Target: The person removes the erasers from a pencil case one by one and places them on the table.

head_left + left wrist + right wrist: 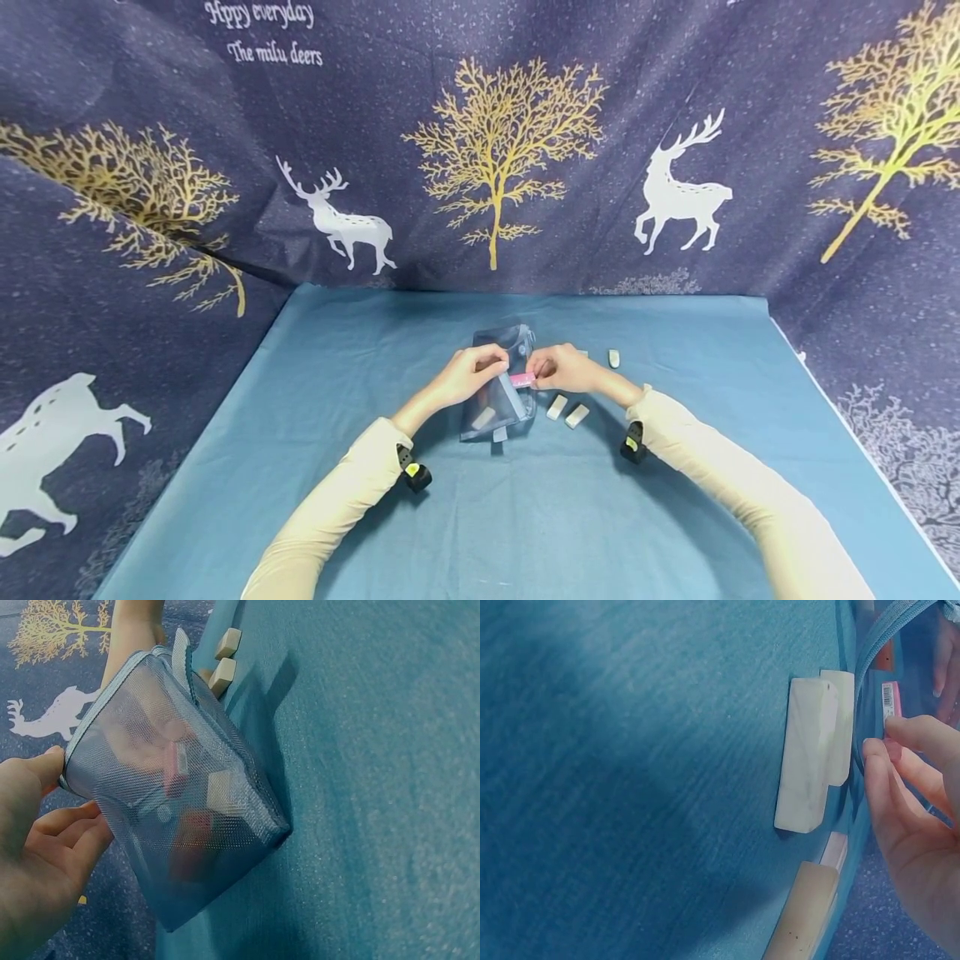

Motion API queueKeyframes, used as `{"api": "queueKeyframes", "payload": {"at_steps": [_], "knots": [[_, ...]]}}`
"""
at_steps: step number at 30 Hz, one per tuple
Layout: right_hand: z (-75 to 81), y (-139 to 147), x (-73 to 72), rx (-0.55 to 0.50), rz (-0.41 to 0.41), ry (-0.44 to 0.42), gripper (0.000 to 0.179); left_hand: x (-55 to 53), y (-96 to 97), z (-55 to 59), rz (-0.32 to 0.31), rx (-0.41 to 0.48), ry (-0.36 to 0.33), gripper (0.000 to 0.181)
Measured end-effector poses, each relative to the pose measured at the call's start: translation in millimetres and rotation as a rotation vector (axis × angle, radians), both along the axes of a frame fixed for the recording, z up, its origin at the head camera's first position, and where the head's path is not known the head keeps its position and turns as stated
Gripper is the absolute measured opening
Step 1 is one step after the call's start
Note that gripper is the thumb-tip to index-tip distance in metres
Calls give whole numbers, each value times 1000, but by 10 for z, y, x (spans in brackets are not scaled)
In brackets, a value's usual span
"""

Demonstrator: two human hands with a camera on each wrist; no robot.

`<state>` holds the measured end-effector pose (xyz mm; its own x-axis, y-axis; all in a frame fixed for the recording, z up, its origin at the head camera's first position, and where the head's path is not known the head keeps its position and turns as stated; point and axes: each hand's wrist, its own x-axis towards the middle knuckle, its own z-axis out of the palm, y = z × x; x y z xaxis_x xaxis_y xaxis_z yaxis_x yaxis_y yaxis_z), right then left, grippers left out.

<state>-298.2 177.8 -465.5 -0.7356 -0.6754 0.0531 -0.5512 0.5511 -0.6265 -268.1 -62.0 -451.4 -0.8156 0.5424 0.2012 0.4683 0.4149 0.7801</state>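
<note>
A blue mesh zip pouch [513, 398] lies across the middle of the table, its mouth held apart. My left hand [468, 377] pinches the pouch's edge between thumb and fingers. Between the fingertips of my right hand [567, 369] is a small pink-sleeved eraser [522, 380], with a barcode on its side in the right wrist view. That eraser and the right fingertips are at the pouch's mouth, seen through the mesh in the left wrist view. A whitish eraser [221, 791] and a reddish block [191, 844] also show through the mesh.
Right of the pouch lie two white erasers, one nearer [577, 416] and one beside it [557, 407]. Another pale eraser [613, 358] sits farther back, and a beige one [802, 911] shows in the right wrist view. A patterned dark cloth [450, 250] hangs behind the blue-covered table [525, 517].
</note>
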Motion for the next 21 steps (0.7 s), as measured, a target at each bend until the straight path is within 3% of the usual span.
{"api": "queueKeyframes", "payload": {"at_steps": [12,21], "knots": [[37,46,18,-6,-18,7,11,-26,4,4,-15,16,12,15],[-2,95,13,-38,-15,1,13,-21,31,-41,-2,41,-23,12]]}}
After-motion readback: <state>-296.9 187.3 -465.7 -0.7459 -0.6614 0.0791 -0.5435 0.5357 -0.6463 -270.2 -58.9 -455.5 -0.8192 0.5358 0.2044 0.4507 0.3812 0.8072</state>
